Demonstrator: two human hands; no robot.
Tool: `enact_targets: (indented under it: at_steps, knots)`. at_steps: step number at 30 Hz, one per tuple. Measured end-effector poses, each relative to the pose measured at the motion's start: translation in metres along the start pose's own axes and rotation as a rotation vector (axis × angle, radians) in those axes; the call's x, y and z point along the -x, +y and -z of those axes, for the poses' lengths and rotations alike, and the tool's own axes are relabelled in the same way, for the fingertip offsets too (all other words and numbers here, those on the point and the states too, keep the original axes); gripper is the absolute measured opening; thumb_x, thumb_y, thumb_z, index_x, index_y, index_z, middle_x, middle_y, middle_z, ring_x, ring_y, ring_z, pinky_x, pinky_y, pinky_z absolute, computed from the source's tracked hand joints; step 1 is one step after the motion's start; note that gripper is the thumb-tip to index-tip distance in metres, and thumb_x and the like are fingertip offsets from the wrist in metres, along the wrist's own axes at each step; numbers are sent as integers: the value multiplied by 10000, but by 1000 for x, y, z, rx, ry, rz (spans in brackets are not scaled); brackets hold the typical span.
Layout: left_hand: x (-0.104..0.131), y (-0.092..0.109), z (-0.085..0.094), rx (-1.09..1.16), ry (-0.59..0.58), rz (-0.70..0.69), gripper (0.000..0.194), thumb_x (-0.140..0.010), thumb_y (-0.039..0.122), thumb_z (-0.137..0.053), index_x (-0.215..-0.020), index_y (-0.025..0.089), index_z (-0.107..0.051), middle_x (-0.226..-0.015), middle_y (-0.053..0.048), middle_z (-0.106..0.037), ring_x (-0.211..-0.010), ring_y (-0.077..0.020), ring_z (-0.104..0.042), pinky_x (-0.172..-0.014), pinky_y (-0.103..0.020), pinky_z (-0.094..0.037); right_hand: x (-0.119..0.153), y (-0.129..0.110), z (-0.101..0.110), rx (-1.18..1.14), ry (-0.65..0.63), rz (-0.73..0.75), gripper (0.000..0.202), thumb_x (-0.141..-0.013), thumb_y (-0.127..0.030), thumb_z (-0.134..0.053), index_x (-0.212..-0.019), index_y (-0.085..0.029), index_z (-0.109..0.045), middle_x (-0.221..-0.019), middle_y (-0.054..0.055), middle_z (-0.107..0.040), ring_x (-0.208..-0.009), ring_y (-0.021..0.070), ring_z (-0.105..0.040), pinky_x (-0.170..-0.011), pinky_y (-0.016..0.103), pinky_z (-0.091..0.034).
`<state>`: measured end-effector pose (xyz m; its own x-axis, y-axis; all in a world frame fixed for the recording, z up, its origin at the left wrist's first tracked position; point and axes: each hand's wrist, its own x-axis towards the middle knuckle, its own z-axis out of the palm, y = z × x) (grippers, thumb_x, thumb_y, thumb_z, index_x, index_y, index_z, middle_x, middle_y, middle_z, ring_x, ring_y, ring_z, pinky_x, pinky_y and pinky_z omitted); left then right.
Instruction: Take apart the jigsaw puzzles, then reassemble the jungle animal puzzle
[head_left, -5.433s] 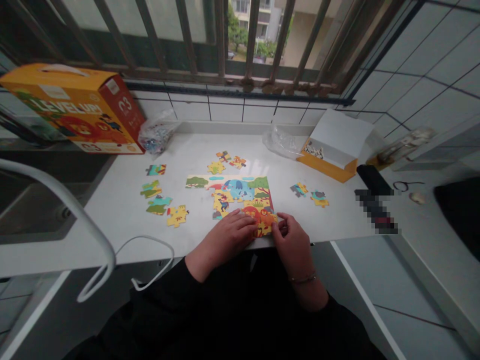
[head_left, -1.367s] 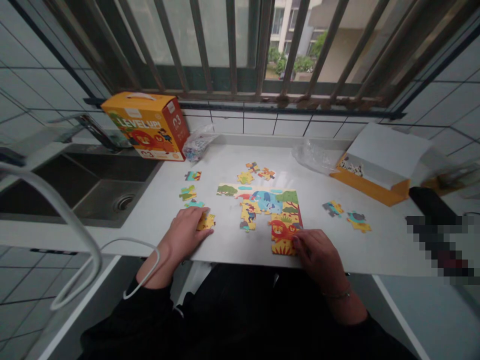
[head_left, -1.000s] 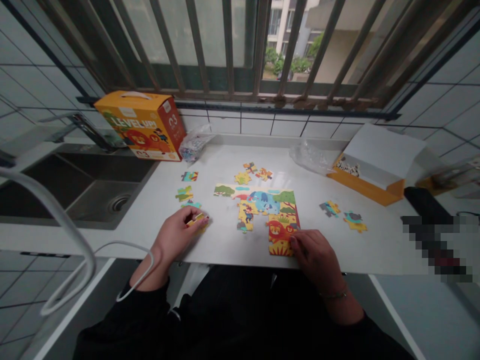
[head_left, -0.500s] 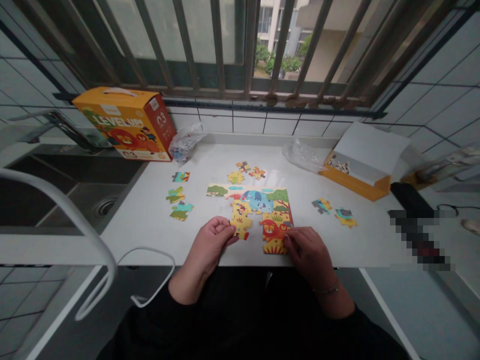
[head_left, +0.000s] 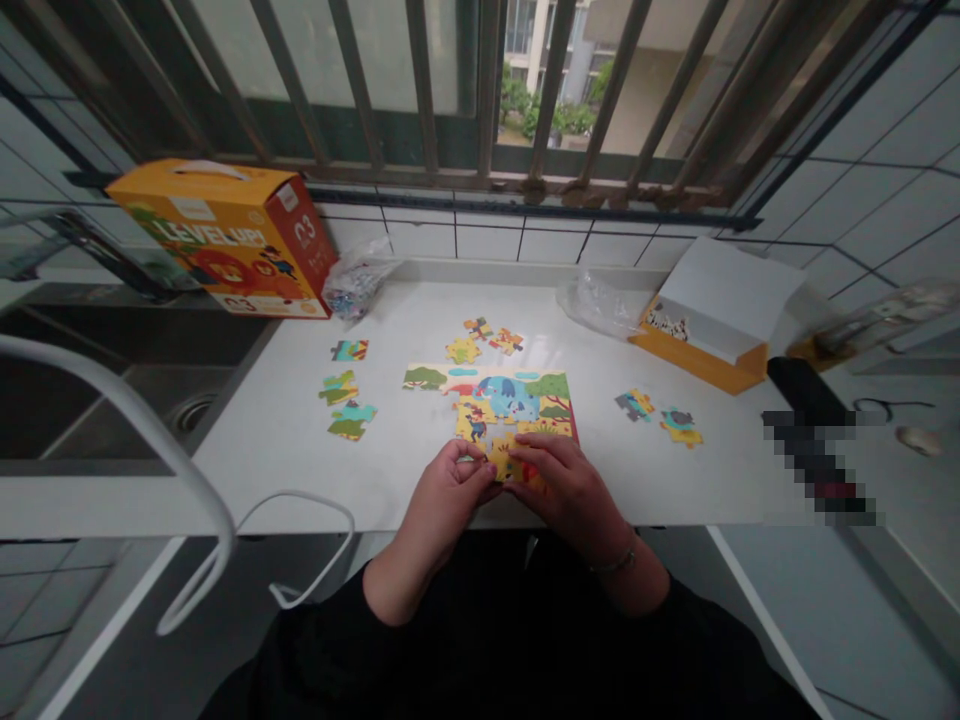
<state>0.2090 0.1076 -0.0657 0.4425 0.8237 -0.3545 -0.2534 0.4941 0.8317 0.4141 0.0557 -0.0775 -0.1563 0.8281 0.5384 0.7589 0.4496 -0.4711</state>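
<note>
Between my hands is a yellow jigsaw piece at the lower middle of a partly joined animal jigsaw. My left hand pinches its left edge between thumb and fingers. My right hand closes on the piece's right side, fingertips on top and thumb low by the near edge. Elephants, trees and a figure in dark clothes show in the joined part. The red lion part lies mostly under my right hand, so the joint there is hidden.
Loose jigsaw pieces lie to the left, behind and right. A yellow puzzle box and plastic bag stand by the sink. An open box is back right; a white tube arches at left.
My right hand has moved left from the lion part's right edge to the yellow piece. My left hand has shifted right with that piece, closer to the lion part. The view has shifted slightly.
</note>
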Motion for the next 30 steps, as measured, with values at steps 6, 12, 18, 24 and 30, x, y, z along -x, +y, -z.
enact_targets:
  at_steps: [6,12,18,24,30]
  knots:
    - [-4,6,9,-39,-21,14,571,-765,407,-968,-1075,235,-520,-839,-17,-803,-777,-171,-800,-780,-256,-600,-10,7,0,-85,-52,-35,328,-997,-328,-799,-1306,-277,-703,-1375,137,-711,-1295,301,-702,-1106,513,-624]
    - [-4,21,25,-512,156,-241,380,-896,464,-838,-1108,249,-606,-938,-66,-800,-877,-258,-798,-849,-404,-628,-21,20,-2,-7,-85,-69,312,-947,-329,-856,-1235,-267,-751,-1300,137,-731,-1211,309,-717,-1051,509,-629]
    - [-12,26,50,-1190,68,-744,250,-1005,307,-685,-1236,227,-740,-1324,-154,-762,-1289,-359,-678,-1166,-573,-502,-28,26,-14,147,-157,-72,245,-968,-331,-843,-1203,-270,-808,-1330,152,-745,-1198,327,-708,-1040,533,-587]
    - [-18,19,46,-1354,-149,-733,405,-1016,324,-691,-1414,251,-707,-1466,-152,-715,-1361,-367,-661,-1187,-599,-484,-27,23,-16,169,-177,-44,230,-994,-386,-813,-1199,-284,-790,-1323,124,-753,-1199,330,-695,-1049,539,-559]
    - [-19,20,46,-1406,-139,-728,435,-1027,348,-674,-1453,261,-690,-1486,-150,-706,-1372,-375,-651,-1187,-602,-475,-28,21,-15,161,-194,-59,221,-1007,-351,-791,-1208,-263,-764,-1363,110,-756,-1236,335,-686,-1082,550,-547]
